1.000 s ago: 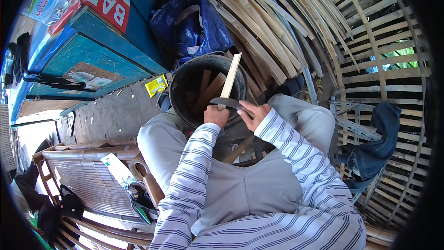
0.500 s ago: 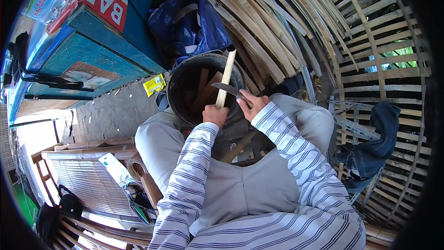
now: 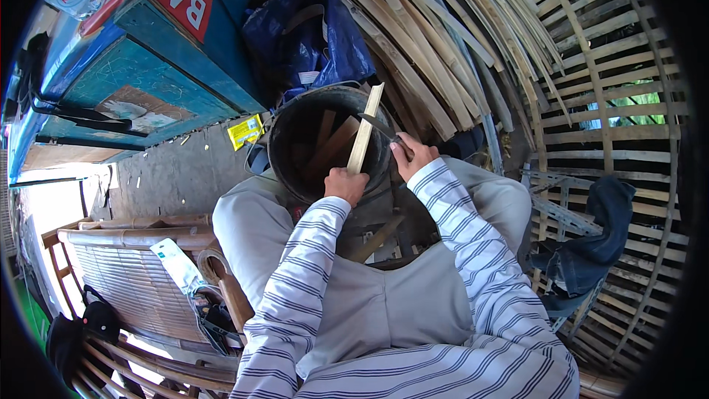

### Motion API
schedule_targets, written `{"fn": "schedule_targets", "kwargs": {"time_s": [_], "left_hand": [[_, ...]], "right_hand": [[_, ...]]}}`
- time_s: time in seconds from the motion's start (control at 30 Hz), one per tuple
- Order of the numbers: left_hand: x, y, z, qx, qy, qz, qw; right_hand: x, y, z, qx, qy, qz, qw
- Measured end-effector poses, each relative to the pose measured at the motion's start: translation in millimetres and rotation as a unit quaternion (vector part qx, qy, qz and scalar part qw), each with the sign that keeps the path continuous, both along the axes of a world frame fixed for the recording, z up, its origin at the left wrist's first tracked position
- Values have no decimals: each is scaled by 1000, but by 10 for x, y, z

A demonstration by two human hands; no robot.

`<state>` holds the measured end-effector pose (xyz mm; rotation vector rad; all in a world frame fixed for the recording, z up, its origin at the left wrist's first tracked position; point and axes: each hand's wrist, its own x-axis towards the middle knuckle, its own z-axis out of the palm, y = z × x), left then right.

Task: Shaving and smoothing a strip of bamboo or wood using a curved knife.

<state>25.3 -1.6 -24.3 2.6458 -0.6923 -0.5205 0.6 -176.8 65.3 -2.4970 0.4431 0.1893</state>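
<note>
Black bucket (image 3: 281,144) below, and over its mouth slants the pale wooden strip (image 3: 361,145), with the dark knife (image 3: 380,126) laid across its upper half! The left hand (image 3: 346,186) is closed round the strip's lower end, the right hand (image 3: 414,157) gripping the knife: a shaving stroke, it seems, and the next probably calls for a steady left hold and a shallow blade.

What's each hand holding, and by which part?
Left hand: a bamboo strip, by its near end. Right hand: a knife, by its handle.
</note>
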Motion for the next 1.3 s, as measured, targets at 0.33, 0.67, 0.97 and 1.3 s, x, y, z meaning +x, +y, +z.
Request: {"fn": "schedule_targets", "kwargs": {"time_s": [0.33,0.67,0.97,1.3], "left_hand": [[190,50,449,-136,331,319,877],[16,53,-182,-20,124,142,982],[57,-33,126,-36,209,204,956],[46,-66,140,-32,229,234,944]], "right_hand": [[-177,134,90,-29,39,110,993],[-15,95,-160,-73,54,47,995],[190,-139,-274,-82,-13,-26,996],[67,-70,-380,-97,-35,-19,994]]}}
